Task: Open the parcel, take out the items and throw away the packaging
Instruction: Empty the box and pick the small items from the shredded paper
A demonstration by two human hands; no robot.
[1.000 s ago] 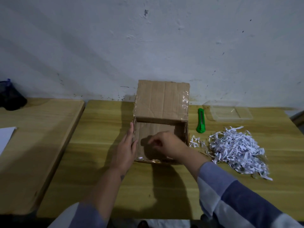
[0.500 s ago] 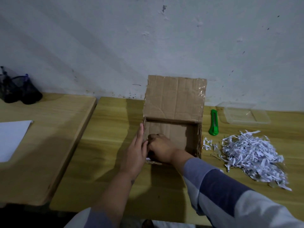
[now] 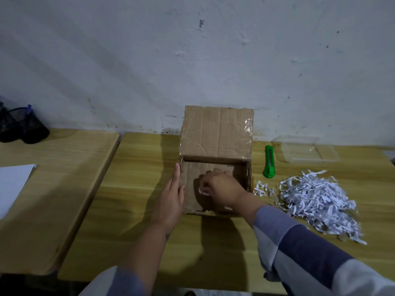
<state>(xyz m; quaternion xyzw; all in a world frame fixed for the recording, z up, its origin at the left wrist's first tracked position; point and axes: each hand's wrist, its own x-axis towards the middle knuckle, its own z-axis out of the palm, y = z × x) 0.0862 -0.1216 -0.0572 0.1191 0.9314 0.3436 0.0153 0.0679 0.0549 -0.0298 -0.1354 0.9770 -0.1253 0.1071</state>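
An open brown cardboard box (image 3: 215, 133) stands on the wooden table, its lid flap upright against the wall. My left hand (image 3: 171, 197) lies flat, fingers straight, against the box's outer left wall. My right hand (image 3: 222, 189) is inside the box with the fingers pinched on a small white paper strip (image 3: 203, 192). The floor of the box around the hand looks bare. A heap of white shredded paper (image 3: 316, 199) lies on the table to the right of the box.
A green utility knife (image 3: 269, 162) lies right of the box, beside a clear plastic tray (image 3: 310, 151) near the wall. A second wooden table (image 3: 53, 189) at left carries a white sheet (image 3: 12, 184) and black mesh pen holders (image 3: 23, 127).
My right hand has risen from the box's near left corner toward its middle, now pinching a white paper strip. My left hand stays on the box's left wall.
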